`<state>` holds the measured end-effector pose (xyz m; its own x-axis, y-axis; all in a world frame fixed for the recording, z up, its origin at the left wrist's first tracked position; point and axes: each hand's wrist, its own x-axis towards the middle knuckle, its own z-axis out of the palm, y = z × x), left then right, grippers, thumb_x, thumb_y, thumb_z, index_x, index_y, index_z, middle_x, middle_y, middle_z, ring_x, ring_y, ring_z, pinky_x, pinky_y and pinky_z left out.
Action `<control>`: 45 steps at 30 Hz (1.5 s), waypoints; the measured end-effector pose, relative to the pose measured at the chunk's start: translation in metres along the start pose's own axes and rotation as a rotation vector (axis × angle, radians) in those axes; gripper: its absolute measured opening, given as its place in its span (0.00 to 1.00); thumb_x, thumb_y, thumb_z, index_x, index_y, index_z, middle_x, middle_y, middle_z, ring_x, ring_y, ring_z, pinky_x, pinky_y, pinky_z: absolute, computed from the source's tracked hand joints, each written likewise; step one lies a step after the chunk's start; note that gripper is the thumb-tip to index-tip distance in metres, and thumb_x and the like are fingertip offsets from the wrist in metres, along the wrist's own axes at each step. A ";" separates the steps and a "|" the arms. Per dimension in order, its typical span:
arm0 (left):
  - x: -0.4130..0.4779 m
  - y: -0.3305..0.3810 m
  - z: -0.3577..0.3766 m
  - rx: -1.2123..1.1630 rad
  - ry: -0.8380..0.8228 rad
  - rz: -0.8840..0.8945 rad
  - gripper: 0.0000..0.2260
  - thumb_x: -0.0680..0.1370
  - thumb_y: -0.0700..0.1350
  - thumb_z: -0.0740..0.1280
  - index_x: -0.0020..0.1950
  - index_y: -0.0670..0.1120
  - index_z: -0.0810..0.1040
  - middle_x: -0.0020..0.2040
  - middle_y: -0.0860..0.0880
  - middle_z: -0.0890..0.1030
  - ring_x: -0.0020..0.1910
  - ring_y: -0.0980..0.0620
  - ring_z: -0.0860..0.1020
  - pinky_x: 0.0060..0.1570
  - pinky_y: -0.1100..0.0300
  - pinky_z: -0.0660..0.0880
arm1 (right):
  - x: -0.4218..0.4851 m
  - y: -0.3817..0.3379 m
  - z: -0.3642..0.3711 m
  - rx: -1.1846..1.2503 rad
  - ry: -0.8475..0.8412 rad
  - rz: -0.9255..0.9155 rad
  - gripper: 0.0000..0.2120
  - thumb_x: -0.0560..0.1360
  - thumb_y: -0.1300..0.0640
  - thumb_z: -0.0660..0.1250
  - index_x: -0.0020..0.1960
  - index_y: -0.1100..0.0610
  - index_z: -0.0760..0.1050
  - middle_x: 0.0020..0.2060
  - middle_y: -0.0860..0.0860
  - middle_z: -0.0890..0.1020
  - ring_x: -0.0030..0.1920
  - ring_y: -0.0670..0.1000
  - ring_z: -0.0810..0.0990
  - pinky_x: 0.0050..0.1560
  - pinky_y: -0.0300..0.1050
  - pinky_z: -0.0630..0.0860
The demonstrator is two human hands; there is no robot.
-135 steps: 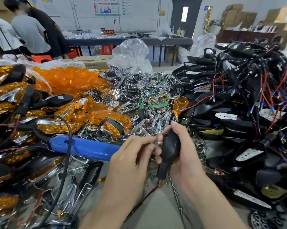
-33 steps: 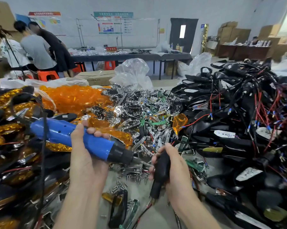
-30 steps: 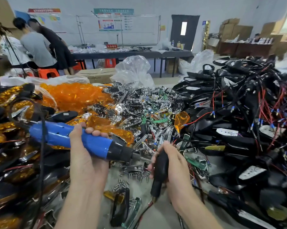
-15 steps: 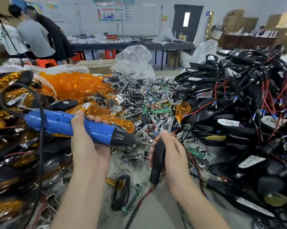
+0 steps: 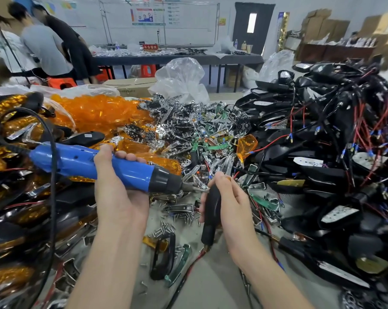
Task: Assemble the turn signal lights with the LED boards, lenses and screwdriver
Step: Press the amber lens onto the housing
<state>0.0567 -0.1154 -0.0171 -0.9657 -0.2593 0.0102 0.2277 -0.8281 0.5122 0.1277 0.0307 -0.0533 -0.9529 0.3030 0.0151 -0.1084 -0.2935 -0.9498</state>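
Housing heap (image 5: 322,157), wires tangled, fills right. Lens pile (image 5: 103,112) (orange) back left; board heap (image 5: 188,130) between them. Screwdriver (image 5: 77,162), blue, roughly level, gripped round barrel by left hand (image 5: 119,197); bit tip meets top of signal (image 5: 212,205). Right hand (image 5: 233,208) wraps signal, upright, stalk down. Screws (image 5: 179,218) loose on table, between hands.

**Assembly workshop for vehicle lights**

A small factory floor is shown. Parts are heaped in bulk: orange lenses (image 5: 103,112) and wired black housings (image 5: 318,172). A long work table (image 5: 177,60) is set behind, cartons (image 5: 327,27) are stacked, and notices (image 5: 147,15) are posted.
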 end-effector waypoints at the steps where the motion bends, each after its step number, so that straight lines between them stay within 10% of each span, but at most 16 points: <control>1: 0.000 0.000 0.000 0.004 -0.003 0.003 0.05 0.78 0.46 0.69 0.48 0.47 0.75 0.37 0.53 0.77 0.34 0.55 0.77 0.43 0.58 0.79 | 0.000 0.000 0.000 -0.005 0.000 -0.002 0.16 0.83 0.47 0.63 0.38 0.48 0.77 0.32 0.52 0.80 0.30 0.50 0.78 0.30 0.45 0.78; 45: -0.016 -0.014 0.004 0.063 0.154 -0.017 0.07 0.79 0.43 0.70 0.49 0.44 0.71 0.36 0.50 0.77 0.35 0.53 0.79 0.41 0.58 0.81 | -0.005 0.010 0.001 -0.133 0.024 -0.242 0.16 0.79 0.41 0.61 0.42 0.53 0.70 0.31 0.53 0.76 0.32 0.52 0.74 0.32 0.51 0.72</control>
<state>0.0682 -0.0981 -0.0210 -0.9378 -0.3228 -0.1278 0.1989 -0.8011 0.5645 0.1306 0.0250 -0.0629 -0.8965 0.3720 0.2405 -0.2924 -0.0889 -0.9522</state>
